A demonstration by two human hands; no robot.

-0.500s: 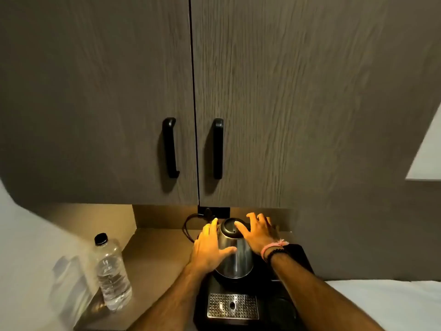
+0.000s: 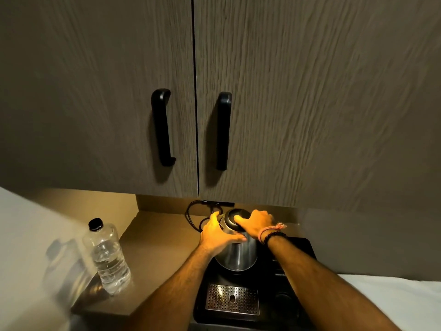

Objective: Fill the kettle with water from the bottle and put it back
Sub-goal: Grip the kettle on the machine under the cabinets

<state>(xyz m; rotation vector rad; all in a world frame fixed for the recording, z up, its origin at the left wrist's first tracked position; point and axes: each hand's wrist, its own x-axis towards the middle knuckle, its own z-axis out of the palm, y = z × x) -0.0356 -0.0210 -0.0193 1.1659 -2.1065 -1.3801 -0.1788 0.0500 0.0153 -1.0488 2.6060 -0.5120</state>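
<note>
Kettle [image 2: 238, 253] on black tray [image 2: 303, 249], upright, lid down. Left hand [image 2: 216, 234] wrapped around steel body, right hand [image 2: 256, 222] gripping lid [image 2: 235, 218]. Bottle [image 2: 107, 256] capped, standing on counter [image 2: 155, 240] well left, partly full. Progress: early, probably opening lid. Left: uncap, pour, close, reseat kettle.

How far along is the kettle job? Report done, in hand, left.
Done: nothing visible; the bottle stands capped on the counter. In hand: left hand steadies the kettle on the black tray; right hand is on its lid. Left: opening, pouring, returning it.
</note>
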